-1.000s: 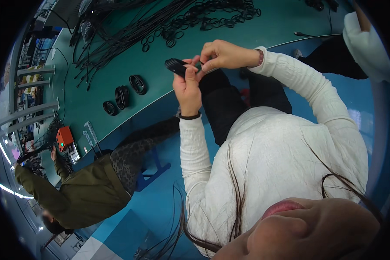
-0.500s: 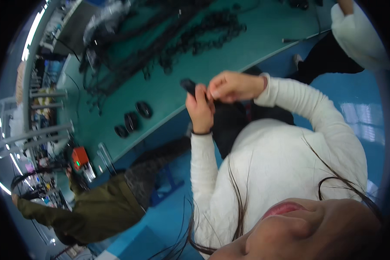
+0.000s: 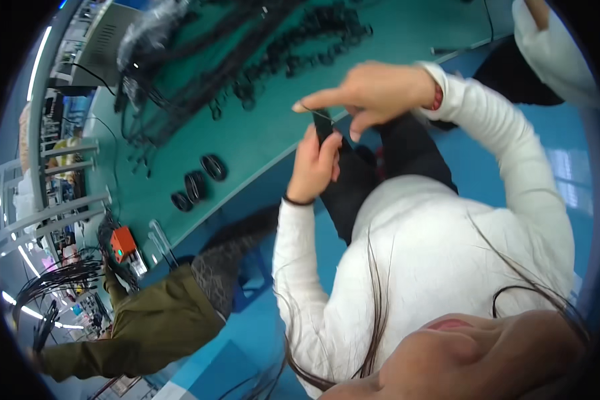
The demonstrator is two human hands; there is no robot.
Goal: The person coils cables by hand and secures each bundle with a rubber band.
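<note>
Your left hand (image 3: 315, 168) has its fingers clamped on a black coiled cable (image 3: 323, 125), held up just beyond the near edge of the green worktop (image 3: 260, 137). Your right hand (image 3: 383, 92) is above and beside it, forefinger stretched out across the coil's top and thumb spread well apart from it. A thin dark strand (image 3: 321, 115) runs from near that fingertip across the coil; blur hides whether your finger hooks it. To your left on the worktop, three black coils (image 3: 194, 187) lie close together in a row. Farther back are a spread of long black cables (image 3: 203, 90) and a heap of small black rings (image 3: 320, 33). Near the worktop's left end, an orange box (image 3: 122, 244) sits by a co-worker in an olive jacket (image 3: 163, 307).
</note>
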